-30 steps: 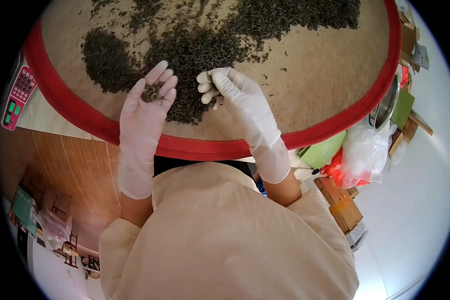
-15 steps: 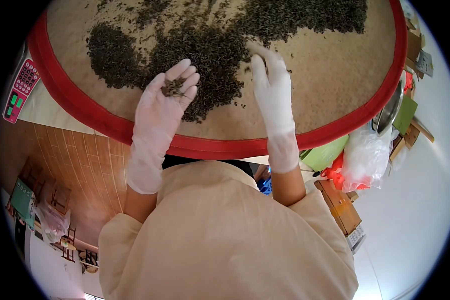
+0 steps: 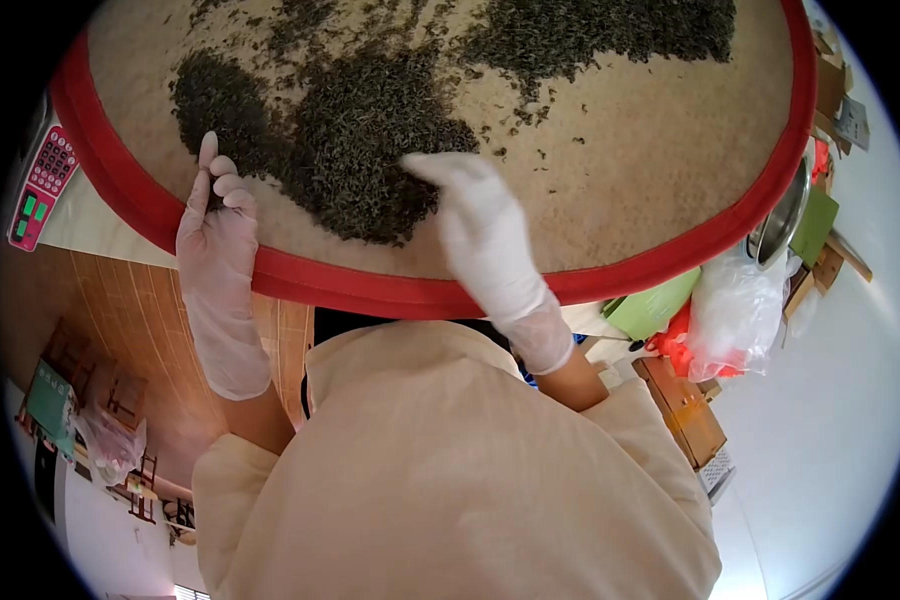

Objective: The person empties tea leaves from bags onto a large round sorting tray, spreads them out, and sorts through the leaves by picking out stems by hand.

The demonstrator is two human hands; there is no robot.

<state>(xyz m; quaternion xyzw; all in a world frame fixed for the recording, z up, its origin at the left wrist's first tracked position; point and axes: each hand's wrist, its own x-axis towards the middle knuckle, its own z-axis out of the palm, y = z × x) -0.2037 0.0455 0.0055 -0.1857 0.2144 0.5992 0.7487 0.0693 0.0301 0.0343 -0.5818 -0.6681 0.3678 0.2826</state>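
Note:
Dark, curled dried leaves that look like tea (image 3: pixel 370 150) lie heaped on a round woven tray with a red cloth rim (image 3: pixel 370 290). My left hand (image 3: pixel 220 220), in a thin whitish glove, is palm up over the tray's near left rim, beside a smaller leaf pile (image 3: pixel 220 105). Its fingers are partly curled around a few dark leaves, mostly hidden. My right hand (image 3: pixel 475 215), gloved too and slightly blurred, reaches leftward against the right side of the middle heap. Its fingers look stretched out, touching the leaves, with nothing visible held.
A red scale with a keypad (image 3: pixel 45 185) stands left of the tray. To the right are a metal bowl (image 3: pixel 778 215), clear plastic bags (image 3: pixel 735 310) and a cardboard box (image 3: pixel 680 410). Another leaf heap (image 3: pixel 610 35) spreads along the tray's far side.
My left hand has moved left and its fingers have curled more. The right hand has swept left and nearer, gathering leaves against the middle heap and separating it from the far one.

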